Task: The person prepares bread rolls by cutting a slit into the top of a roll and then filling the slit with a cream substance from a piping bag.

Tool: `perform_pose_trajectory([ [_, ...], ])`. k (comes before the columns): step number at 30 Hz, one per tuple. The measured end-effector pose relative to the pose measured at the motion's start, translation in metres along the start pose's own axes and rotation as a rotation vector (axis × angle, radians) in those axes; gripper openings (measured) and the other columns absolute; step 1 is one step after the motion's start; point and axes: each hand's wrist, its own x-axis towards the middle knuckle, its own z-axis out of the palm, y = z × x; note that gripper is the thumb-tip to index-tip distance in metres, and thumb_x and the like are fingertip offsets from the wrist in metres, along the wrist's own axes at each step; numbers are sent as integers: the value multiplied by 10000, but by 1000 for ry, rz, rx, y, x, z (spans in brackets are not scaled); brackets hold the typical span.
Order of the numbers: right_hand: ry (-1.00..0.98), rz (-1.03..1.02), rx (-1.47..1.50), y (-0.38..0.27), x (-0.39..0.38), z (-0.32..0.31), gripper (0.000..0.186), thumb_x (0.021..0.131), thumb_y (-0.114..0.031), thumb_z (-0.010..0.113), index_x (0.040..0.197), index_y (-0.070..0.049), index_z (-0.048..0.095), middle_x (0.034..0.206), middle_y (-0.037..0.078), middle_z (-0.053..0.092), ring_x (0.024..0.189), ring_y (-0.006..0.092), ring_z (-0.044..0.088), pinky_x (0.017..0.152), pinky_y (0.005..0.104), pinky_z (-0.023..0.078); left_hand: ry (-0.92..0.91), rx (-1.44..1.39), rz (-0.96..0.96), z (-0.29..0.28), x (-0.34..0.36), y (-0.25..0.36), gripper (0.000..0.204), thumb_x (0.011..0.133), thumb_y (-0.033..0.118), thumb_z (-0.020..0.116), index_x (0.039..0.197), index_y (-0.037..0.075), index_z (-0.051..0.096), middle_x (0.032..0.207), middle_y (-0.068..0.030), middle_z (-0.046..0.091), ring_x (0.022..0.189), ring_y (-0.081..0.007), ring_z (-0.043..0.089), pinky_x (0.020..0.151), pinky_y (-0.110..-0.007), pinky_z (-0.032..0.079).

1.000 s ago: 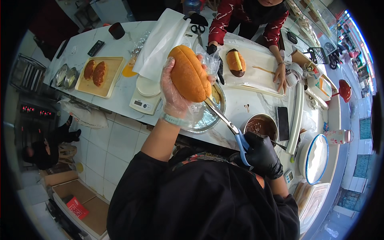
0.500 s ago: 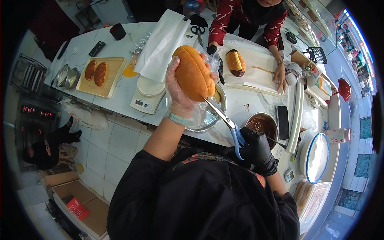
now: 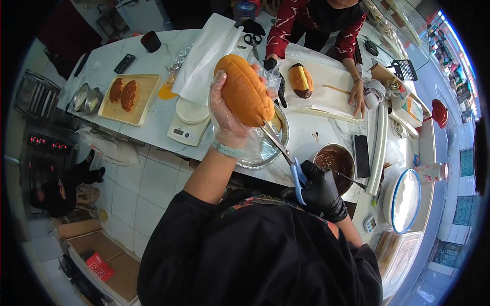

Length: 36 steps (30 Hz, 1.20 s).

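Observation:
My left hand (image 3: 228, 115), in a clear plastic glove, is closed around a long golden bread roll (image 3: 244, 92), holding it tilted above the counter. In a black glove, my right hand (image 3: 321, 191) grips the blue handles of a pair of scissors (image 3: 284, 150). The blades reach up to the lower end of the roll, and their tips are in or against the crust there; how deep I cannot tell. Below the roll, a round foil-like tray (image 3: 270, 148) is partly hidden by my left hand.
A bowl of melted chocolate (image 3: 334, 159) and a phone (image 3: 360, 155) lie to the right. Left are a kitchen scale (image 3: 185, 133) and a tray (image 3: 145, 109) with two browned buns. Across the counter, a person in red sleeves (image 3: 280, 33) stands by a chocolate-dipped bun (image 3: 300, 81).
The roll has tipped slightly to the left and its lower end has shifted. The scissors have turned a little steeper, and my right hand has moved slightly left, still gripping them.

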Motion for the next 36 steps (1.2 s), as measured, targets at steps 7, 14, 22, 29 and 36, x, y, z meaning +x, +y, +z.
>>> perform_pose_trajectory([
  [7, -8, 6, 21, -4, 12, 10, 503, 625, -391, 774, 762, 17, 515, 636, 179, 529, 549, 344, 531, 515, 369, 425, 20, 10, 48, 3, -4, -11, 467, 826, 373, 480, 1196, 94, 412, 1118, -131, 470, 913, -260, 520, 765, -459, 451],
  [14, -14, 97, 128, 2, 18, 24, 426, 654, -353, 753, 784, 0, 553, 625, 177, 559, 559, 318, 571, 536, 346, 448, -4, -10, 50, 2, -2, -13, 461, 825, 361, 486, 1198, 100, 415, 1114, -140, 490, 910, -263, 529, 764, -464, 453],
  [22, 51, 51, 250, -8, 22, 30, 419, 648, -350, 759, 795, -5, 574, 641, 181, 575, 541, 279, 566, 553, 329, 456, -7, 82, 50, 4, -6, -16, 453, 817, 358, 505, 1179, 96, 431, 1083, -122, 494, 900, -244, 516, 742, -453, 445],
  [29, 18, 99, 119, -2, 27, 31, 464, 630, -367, 769, 795, 16, 568, 619, 178, 558, 509, 234, 533, 546, 326, 451, -22, 96, 76, 3, -6, -18, 451, 817, 341, 540, 1148, 52, 435, 1063, -105, 508, 866, -213, 551, 711, -440, 497],
  [36, 58, 48, 172, -7, 33, 30, 441, 625, -354, 783, 716, 5, 544, 574, 131, 526, 498, 206, 488, 503, 312, 420, -72, 154, 51, -4, -9, -22, 446, 834, 334, 510, 1181, 67, 422, 1099, -122, 487, 932, -236, 502, 739, -456, 447],
])
